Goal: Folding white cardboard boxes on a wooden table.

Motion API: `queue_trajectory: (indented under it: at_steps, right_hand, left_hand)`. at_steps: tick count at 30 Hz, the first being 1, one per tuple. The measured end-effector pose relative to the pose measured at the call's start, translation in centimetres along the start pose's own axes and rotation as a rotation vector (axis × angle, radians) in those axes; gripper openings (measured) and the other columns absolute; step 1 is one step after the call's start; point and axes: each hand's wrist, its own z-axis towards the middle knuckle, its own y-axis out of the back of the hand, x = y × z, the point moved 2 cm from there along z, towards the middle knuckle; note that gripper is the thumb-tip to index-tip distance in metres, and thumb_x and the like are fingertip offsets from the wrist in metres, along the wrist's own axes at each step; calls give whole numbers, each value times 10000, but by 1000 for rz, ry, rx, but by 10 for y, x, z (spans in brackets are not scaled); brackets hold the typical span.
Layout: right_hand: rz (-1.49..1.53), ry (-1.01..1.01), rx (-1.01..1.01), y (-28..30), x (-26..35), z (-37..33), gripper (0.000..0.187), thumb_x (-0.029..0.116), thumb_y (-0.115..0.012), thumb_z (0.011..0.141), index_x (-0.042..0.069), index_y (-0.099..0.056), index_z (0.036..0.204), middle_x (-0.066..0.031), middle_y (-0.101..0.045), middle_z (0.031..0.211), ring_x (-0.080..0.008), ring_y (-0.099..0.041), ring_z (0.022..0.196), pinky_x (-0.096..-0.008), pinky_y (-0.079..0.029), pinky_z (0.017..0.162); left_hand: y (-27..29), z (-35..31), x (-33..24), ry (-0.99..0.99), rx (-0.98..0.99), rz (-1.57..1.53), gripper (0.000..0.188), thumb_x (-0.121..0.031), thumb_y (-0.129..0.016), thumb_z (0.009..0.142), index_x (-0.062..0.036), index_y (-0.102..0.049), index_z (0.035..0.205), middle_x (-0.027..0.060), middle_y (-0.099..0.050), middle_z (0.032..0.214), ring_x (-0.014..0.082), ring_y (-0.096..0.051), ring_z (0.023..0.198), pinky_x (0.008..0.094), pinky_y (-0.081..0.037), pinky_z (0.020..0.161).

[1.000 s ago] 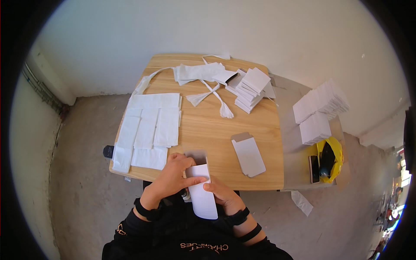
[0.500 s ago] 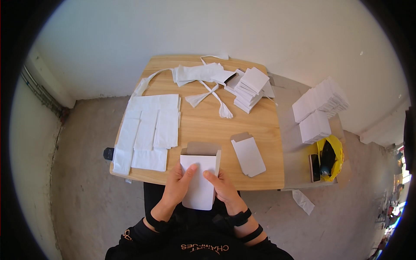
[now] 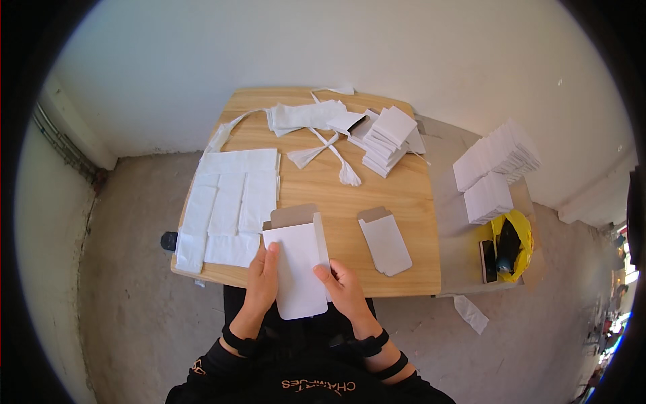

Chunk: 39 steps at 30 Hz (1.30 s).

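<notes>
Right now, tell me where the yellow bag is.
In the head view the yellow bag lies at the right, on the grey surface beside the wooden table, below the white stacks and beside a dark phone.

matt white card carton [image 3: 297, 266], smooth pale wood table [image 3: 377, 182], rough concrete floor [image 3: 134, 269]

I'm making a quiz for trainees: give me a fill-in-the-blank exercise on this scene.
1. Both hands, left hand and right hand, hold a flat white ____ box.
2. A second flat box lies on the ____ table.
3. The yellow bag sits to the person's ____.

Missing words: cardboard; wooden; right
</notes>
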Motion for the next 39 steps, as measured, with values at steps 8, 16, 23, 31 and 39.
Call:
queue_trajectory:
  at_steps: [8, 16, 23, 31, 39]
  right_hand:
    - [176, -116, 1, 2, -11, 2, 282, 289, -582, 926, 35, -534, 812, 48, -449, 680, -40, -394, 630, -218, -350, 557]
    - [523, -20, -147, 1, -8, 10, 376, 150, -474, 968, -20, -403, 1296, -48, -546, 1124, -89, -494, 997, -249, -387, 905]
    - [150, 77, -200, -6, -14, 9, 706, 252, -653, 860, -36, -265, 1375, -158, -413, 1203, -225, -411, 1128, -358, -351, 974]
    - [-165, 82, -298, -15, 10, 5, 982, 300, -807, 684, -28, -196, 1380, -159, -350, 1224, -250, -343, 1207, -399, -325, 1008]
    - [184, 147, -188, -14, 1, 9, 798, 190, -694, 808, -28, -201, 1396, -160, -355, 1268, -235, -378, 1172, -368, -332, 991]
  left_hand:
    - [6, -2, 6, 36, 162, 492, 413, -323, -379, 1005, 23, -520, 1180, 84, -609, 1000, 126, -534, 891, 267, -440, 781]
    - [-13, -15, -5, -93, 196, 168, 456, -368, -341, 1007, 8, -540, 1168, 61, -601, 955, 131, -540, 866, 278, -441, 772]
    - [-10, -9, 12, -100, 338, 109, 322, -192, -531, 941, -14, -521, 1209, 38, -589, 977, 136, -544, 861, 286, -452, 749]
    - [-32, -16, -6, -439, 291, 578, 680, -112, -662, 797, 5, -308, 1365, 260, -482, 1224, 455, -520, 1037, 403, -468, 819]
    - [-25, -24, -15, -557, 190, 698, 745, -59, -584, 837, 59, -131, 1416, 317, -338, 1339, 477, -365, 1221, 439, -366, 975]
